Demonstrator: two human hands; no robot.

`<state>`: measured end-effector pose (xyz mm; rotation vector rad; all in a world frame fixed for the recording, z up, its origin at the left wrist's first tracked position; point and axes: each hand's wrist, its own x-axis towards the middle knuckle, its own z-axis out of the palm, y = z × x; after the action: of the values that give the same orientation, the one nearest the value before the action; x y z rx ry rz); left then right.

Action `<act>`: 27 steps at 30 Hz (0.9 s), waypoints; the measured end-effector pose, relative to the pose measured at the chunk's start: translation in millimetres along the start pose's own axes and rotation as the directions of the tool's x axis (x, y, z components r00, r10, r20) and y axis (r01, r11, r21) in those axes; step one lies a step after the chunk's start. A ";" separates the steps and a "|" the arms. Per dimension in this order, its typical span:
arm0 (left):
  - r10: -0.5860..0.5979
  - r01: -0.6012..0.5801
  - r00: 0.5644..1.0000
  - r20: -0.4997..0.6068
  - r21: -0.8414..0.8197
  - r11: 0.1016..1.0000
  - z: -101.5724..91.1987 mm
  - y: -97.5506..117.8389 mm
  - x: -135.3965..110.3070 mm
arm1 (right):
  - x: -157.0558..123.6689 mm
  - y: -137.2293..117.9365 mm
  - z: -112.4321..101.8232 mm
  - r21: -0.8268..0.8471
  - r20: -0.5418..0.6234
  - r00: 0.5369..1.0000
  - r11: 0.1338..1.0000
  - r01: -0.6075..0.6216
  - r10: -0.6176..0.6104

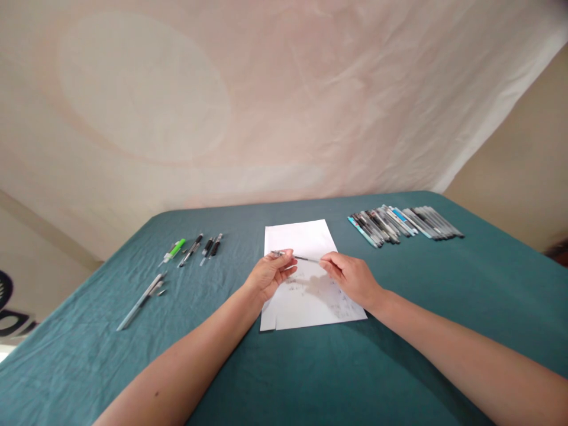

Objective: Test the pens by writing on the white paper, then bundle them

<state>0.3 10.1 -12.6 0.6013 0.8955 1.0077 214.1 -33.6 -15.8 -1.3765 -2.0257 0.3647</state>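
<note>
While the left hand [268, 275] and the right hand [355, 278] meet over the white paper [302, 236], a slim dark pen refill [304, 258] stretches between them, above the sheet. The left hand's grip is pinched on its left part, thumb against forefinger, the other fingers loosely curled; the right hand's grip is closed around the opposite end, with the fingers folded in. Whether the left fingers also hold another pen part is too small to tell. The paper lies on the green cloth-covered surface [310, 373], with dark scribbles on its nearer half and a small step or split in its near edge. Away to the right, a row of pens [386, 226] lies side by side, slanting, with a light-blue pen [362, 232] at its left end, a blue-marked one among them and greyish clear ones at the right. On the left lie a bright green pen piece [176, 247] and several black-and-clear pen parts [206, 248]; nearer the person, a long translucent barrel [139, 303] rests on a slant just beside small pieces [161, 291]. Behind the far edge hangs a pale, wrinkled sheet backdrop [284, 106].
</note>
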 end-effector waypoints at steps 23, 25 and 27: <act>0.046 -0.046 0.999 0.008 0.017 0.999 1.9 -3.4 0.7 | -0.3 4.7 5.9 -0.035 -0.029 0.999 0.999 -0.026 0.025; 0.044 -0.044 0.999 0.008 0.015 0.999 1.4 -3.6 1.1 | -0.4 4.3 5.3 -0.032 0.007 1.000 0.999 -0.007 0.007; 0.043 -0.043 0.999 0.009 0.014 0.999 1.0 -3.7 1.3 | -0.6 4.1 5.3 -0.022 0.007 1.000 1.000 -0.012 0.012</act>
<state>3.1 9.7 -15.4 0.6383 0.8860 1.0375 213.7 -31.8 -22.2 -1.4033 -2.0332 0.3538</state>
